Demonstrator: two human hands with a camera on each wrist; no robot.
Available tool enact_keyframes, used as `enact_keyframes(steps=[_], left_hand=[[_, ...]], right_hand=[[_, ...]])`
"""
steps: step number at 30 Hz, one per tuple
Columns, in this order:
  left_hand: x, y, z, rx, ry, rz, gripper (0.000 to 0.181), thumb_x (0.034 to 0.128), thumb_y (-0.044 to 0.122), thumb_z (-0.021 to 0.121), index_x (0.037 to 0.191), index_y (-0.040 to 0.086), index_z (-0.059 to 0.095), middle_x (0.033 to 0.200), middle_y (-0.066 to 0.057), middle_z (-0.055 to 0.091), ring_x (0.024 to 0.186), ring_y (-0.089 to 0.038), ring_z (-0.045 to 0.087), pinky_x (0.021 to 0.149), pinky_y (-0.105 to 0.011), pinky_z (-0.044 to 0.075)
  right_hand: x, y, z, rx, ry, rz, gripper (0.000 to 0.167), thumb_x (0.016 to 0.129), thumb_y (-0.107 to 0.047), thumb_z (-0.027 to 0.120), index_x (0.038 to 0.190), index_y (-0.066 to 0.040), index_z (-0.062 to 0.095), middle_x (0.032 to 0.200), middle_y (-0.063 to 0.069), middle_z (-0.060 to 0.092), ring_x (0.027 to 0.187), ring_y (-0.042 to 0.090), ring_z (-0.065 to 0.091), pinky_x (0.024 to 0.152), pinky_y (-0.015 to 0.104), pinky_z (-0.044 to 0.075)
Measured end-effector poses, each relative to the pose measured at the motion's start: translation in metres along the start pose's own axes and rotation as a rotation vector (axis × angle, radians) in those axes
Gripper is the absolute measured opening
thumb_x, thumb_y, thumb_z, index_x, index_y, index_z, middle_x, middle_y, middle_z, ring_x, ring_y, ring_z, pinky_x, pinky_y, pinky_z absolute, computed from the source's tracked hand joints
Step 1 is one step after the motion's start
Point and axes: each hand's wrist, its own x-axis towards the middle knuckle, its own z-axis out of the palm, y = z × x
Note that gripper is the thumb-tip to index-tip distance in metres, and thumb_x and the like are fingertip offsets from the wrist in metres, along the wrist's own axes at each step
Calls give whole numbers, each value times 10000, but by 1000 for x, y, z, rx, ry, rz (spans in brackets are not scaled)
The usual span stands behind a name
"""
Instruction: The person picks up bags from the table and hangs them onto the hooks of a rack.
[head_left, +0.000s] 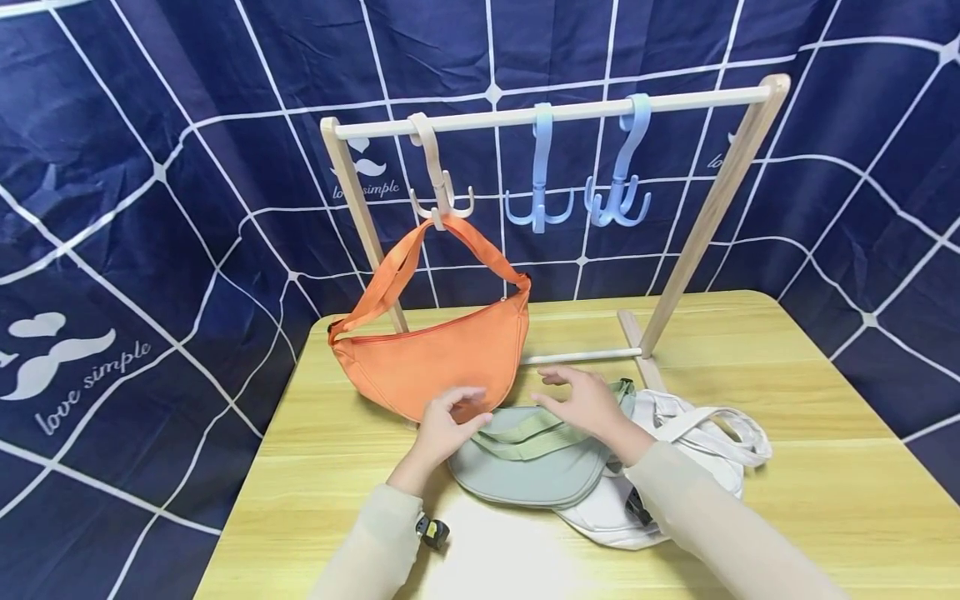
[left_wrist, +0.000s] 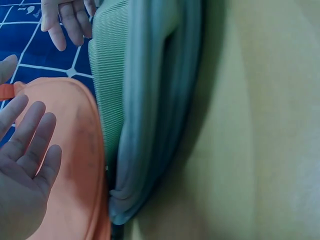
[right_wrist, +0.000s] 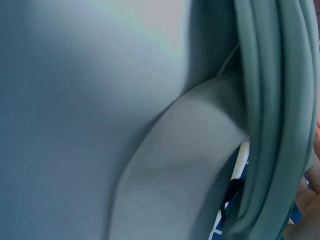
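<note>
An orange shoulder bag (head_left: 435, 362) hangs by its strap from a beige hook (head_left: 433, 171) at the rack's left. In front of it a grey-green bag (head_left: 525, 479) lies on the table, its green strap (head_left: 525, 446) across the top. My left hand (head_left: 442, 427) is over that bag's left end, beside the orange bag, fingers loosely bent around nothing. Above the strap's right part is my right hand (head_left: 588, 404), fingers spread and holding nothing. The left wrist view shows the left hand (left_wrist: 25, 175) with fingers apart. In the right wrist view, grey-green fabric (right_wrist: 270, 110) covers much of the hand.
A white bag (head_left: 708, 454) lies partly under the grey-green one, at the right. Two blue hooks, one central (head_left: 540, 167) and one farther right (head_left: 621, 167), hang on the wooden rack's rail (head_left: 480, 119). A dark blue curtain (head_left: 225, 250) surrounds the table (head_left: 300, 500).
</note>
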Motion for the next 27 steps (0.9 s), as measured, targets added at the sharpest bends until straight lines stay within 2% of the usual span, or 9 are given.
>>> enact_keyframes(steps=[4,6,11,13,16,21,27], left_hand=[[-3,-7,6,-46,-68,12,364,782,-72,725,1103,-169,583,1048,-328,610,997,-488,576,878,-561,447],[-5,-17,11,-44,-96,8,380,784,-55,732,1118,-156,584,1077,-320,609,1022,-466,578,899,-547,440],[-10,-46,23,30,-128,11,434,759,30,787,1150,-60,621,1122,-190,650,1052,-352,593,913,-502,441],[-12,-52,25,52,-145,11,452,751,74,806,1156,-24,631,1132,-131,659,1064,-302,593,924,-461,443],[-14,-56,27,75,-170,18,485,745,129,821,1175,10,630,1135,-90,662,1070,-250,593,942,-399,439],[-16,-59,29,113,-214,14,534,743,184,829,1202,16,615,1148,-73,655,1076,-209,586,950,-360,434],[-16,-60,31,177,-248,-15,504,735,207,838,1170,36,650,1203,-39,638,1112,-177,575,967,-322,420]], right_hand=[[-5,8,-1,-22,-51,7,500,808,-451,722,1189,-133,658,1037,-6,702,1019,304,615,943,537,356],[-7,10,-2,-34,-71,-5,501,801,-456,726,1179,-132,663,1024,-26,704,1017,293,615,956,536,330],[-13,13,-7,-71,-106,-63,504,782,-464,738,1147,-122,673,970,-58,710,972,266,629,926,520,317],[-15,14,-9,-79,-126,-80,523,768,-482,746,1145,-126,673,972,-63,709,965,258,629,910,522,306],[-17,16,-11,-78,-165,-99,543,741,-492,765,1145,-140,674,1015,-56,702,984,253,625,931,548,270],[-21,23,-15,-52,-243,-122,545,703,-468,804,1153,-187,678,1129,-40,670,1055,242,600,980,550,210],[-25,29,-21,-26,-285,-188,575,695,-409,829,1202,-193,666,1186,2,645,1097,276,559,930,538,236]])
